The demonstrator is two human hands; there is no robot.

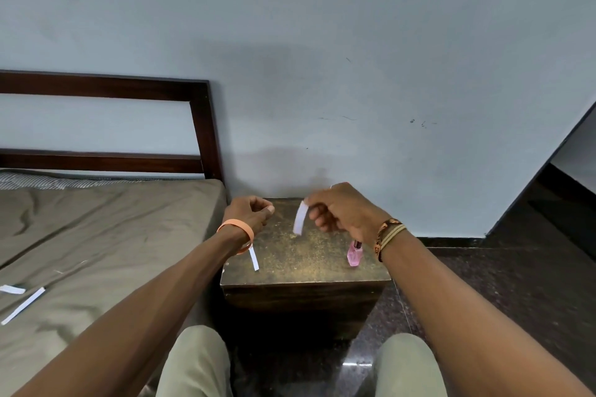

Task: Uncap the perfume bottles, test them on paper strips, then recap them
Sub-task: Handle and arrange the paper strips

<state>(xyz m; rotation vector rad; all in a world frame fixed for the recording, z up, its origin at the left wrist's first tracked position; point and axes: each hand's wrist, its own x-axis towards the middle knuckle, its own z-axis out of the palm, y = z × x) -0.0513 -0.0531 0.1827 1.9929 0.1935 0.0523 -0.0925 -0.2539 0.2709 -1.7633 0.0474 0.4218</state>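
My right hand [342, 209] pinches a white paper strip [300, 217] by its top end, and the strip hangs down above the small wooden table [306, 261]. My left hand [251, 211] hovers over the table's far left part with its fingers curled shut; nothing shows in it. A small pink perfume bottle [354, 253] stands on the table's right side, partly behind my right wrist. Whether its cap is on I cannot tell. Another paper strip [253, 258] lies on the table's left edge, under my left wrist.
A bed with a brown sheet [96, 235] and a dark wooden headboard [203, 126] is on the left; two more paper strips [22, 304] lie on it. A wall stands right behind the table. Dark polished floor [500, 293] spreads to the right. My knees are below.
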